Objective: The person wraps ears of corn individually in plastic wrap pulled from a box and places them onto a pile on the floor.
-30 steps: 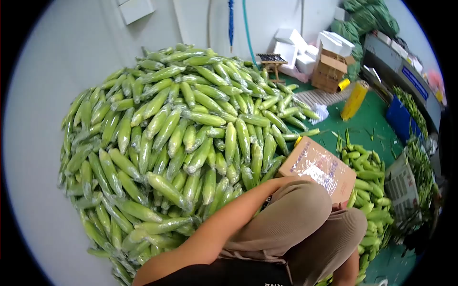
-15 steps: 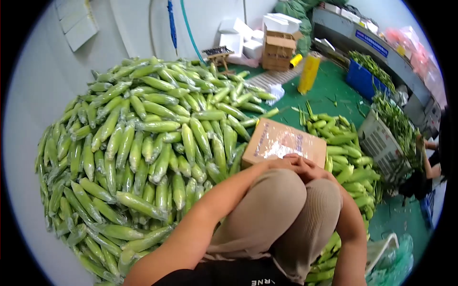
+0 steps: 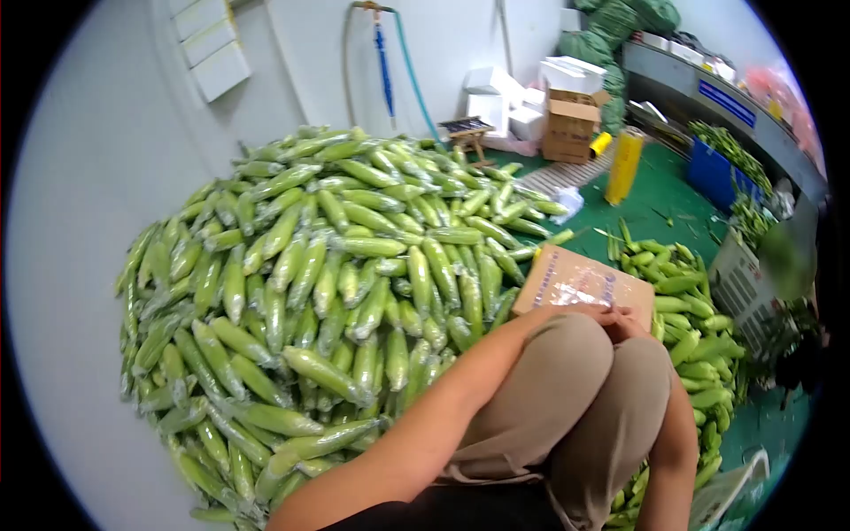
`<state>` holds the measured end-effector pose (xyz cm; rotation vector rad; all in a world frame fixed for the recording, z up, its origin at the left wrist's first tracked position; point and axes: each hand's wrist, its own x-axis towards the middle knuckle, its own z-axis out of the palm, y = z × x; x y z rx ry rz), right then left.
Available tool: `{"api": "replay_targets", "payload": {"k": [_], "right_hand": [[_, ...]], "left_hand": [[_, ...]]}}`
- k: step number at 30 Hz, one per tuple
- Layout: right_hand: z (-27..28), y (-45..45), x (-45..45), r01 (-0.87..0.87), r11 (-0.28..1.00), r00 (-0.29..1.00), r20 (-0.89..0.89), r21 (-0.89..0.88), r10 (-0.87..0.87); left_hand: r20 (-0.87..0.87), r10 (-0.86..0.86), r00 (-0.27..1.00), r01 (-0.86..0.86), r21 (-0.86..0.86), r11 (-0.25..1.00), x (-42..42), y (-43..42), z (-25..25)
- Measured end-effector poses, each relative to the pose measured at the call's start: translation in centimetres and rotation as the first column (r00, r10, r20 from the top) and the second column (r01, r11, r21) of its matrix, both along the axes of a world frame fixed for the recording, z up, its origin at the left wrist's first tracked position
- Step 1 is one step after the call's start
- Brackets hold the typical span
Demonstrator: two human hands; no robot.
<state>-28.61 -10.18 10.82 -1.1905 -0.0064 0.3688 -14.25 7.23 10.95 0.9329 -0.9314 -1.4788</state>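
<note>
Together, the left hand (image 3: pixel 595 314) and right hand (image 3: pixel 628 327) met near the carton (image 3: pixel 580 276), grip impossible to tell; film-wrapped corn (image 3: pixel 323 373) lay left of it, more cobs (image 3: pixel 693 346) right.

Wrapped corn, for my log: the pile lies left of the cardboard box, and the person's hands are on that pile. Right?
No: the head view shows both hands together at the knees, not on the wrapped corn, which does lie left of the cardboard box.

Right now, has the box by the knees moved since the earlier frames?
No, no clear shift either way: the box sits at the same edge of the corn pile; the camera swung instead.
</note>
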Motion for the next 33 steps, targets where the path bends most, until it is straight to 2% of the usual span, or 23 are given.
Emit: {"api": "replay_targets", "payload": {"k": [7,13,14,16,17,19,21,22,23,25,27,28,29,30,31,32,33], "right_hand": [[-0.2,0.5,0.1,0.002,0.998,1.0,0.01,0.057,-0.002],[0.0,0.9,1.2,-0.097,0.986,0.995,-0.018,0.133,0.101],[-0.2,0.7,1.0,-0.081,0.987,0.988,-0.121,0.139,0.098],[0.1,0.4,1.1,-0.036,0.993,0.969,-0.24,0.112,0.062],[0.7,1.2,0.8,-0.063,0.986,0.98,-0.176,0.156,0.09],[0.3,1.3,1.4,-0.129,0.968,0.982,-0.107,0.214,0.155],[-2.1,0.1,2.4,-0.171,0.961,0.967,-0.15,0.219,0.206],[-2.6,-0.5,2.9,-0.173,0.964,0.957,-0.197,0.2,0.213],[-3.0,-0.9,3.4,-0.179,0.961,0.957,-0.188,0.213,0.22],[-3.8,-1.1,4.4,-0.197,0.935,0.965,-0.11,0.293,0.238],[-4.0,-0.9,5.3,-0.236,0.864,0.968,0.035,0.444,0.247],[-2.5,-1.0,5.1,-0.094,0.928,0.989,-0.074,0.36,0.129],[-2.1,-0.6,6.2,0.042,0.996,0.995,0.088,0.082,-0.049],[-2.1,0.3,7.4,0.215,0.96,0.947,0.278,-0.178,-0.161],[-2.5,-0.2,7.5,0.245,0.933,0.944,0.286,-0.265,-0.166],[-2.8,-0.7,7.6,0.271,0.897,0.941,0.291,-0.35,-0.17],[-3.1,-1.6,7.8,0.144,0.95,0.987,0.106,-0.278,-0.118]], "left_hand": [[-0.086,-0.002,0.996,0.0,-0.026,1.0,-0.1,0.4,-0.8],[-0.277,-0.051,0.96,0.06,0.025,0.998,0.8,-0.1,-2.2],[-0.242,-0.017,0.97,0.038,0.079,0.996,0.8,0.5,-1.2],[0.008,-0.054,0.998,0.054,0.02,0.998,1.7,0.8,0.7],[0.119,-0.07,0.99,0.071,-0.002,0.998,1.6,1.2,1.2],[0.18,-0.081,0.98,0.08,0.01,0.997,1.3,1.8,2.1],[-0.011,-0.092,0.996,0.093,0.062,0.994,1.6,1.1,1.6],[-0.02,-0.103,0.994,0.103,0.031,0.994,2.8,-0.1,-1.7],[-0.116,-0.114,0.987,0.115,0.002,0.993,3.6,-0.9,-4.6],[0.083,-0.1,0.992,0.097,0.037,0.995,4.4,-0.8,-2.8],[0.417,-0.064,0.907,0.103,-0.072,0.992,6.1,-2.1,-4.0],[0.324,-0.065,0.944,0.082,-0.038,0.996,5.4,-2.2,-1.6],[0.214,-0.003,0.977,0.014,-0.053,0.999,4.5,-2.8,-0.6],[0.426,0.024,0.905,0.012,-0.081,0.997,5.2,-3.7,-0.7],[0.615,0.065,0.786,0.008,-0.115,0.993,5.9,-4.5,-0.7],[0.511,0.1,0.854,-0.075,-0.069,0.995,5.8,-4.6,-0.7],[0.419,0.062,0.906,-0.067,-0.002,0.998,5.8,-4.8,-2.0]]}}
